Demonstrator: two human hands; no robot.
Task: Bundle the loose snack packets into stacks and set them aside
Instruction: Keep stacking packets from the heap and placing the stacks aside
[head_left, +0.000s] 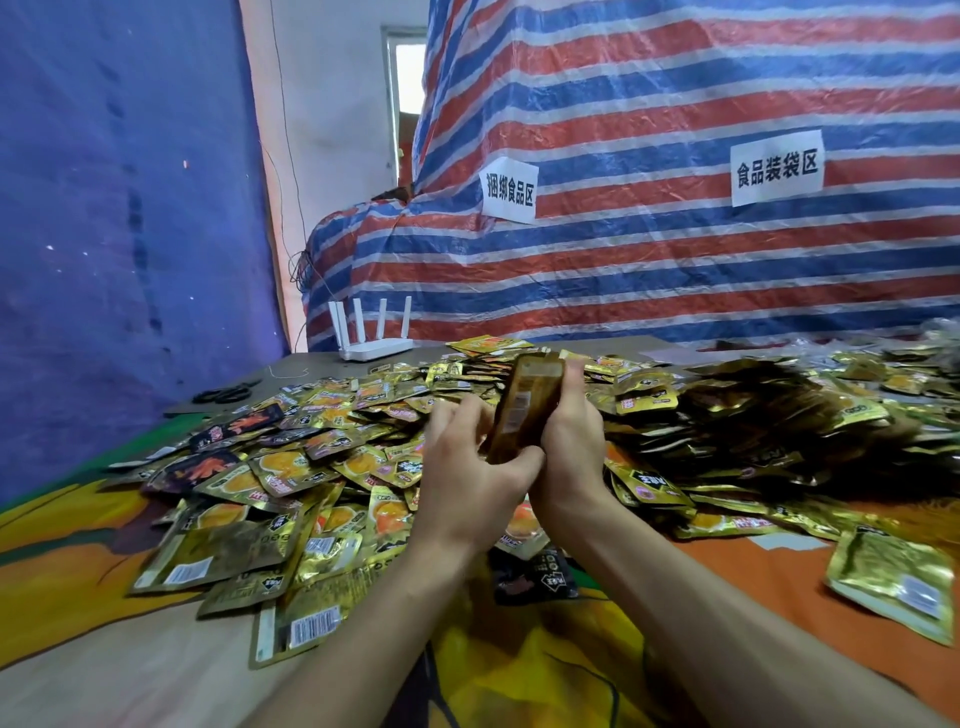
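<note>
I see the right hand (571, 441) gripping an upright stack (527, 410) of packets, fingers wrapped round it, above the loose packets (322, 467) heaped mid-table. The left hand (467, 473) hooks its thumb against the stack's lower end, fingers loosely bent alongside and blurred.

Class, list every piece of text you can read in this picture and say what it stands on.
"捆绑食品区": left paper sign, on the striped tarp.
"食品装袋区": right paper sign, on the same tarp.
Loose snack packets: print and barcodes too blurred to read.
Held stack: label too blurred to read.
</note>
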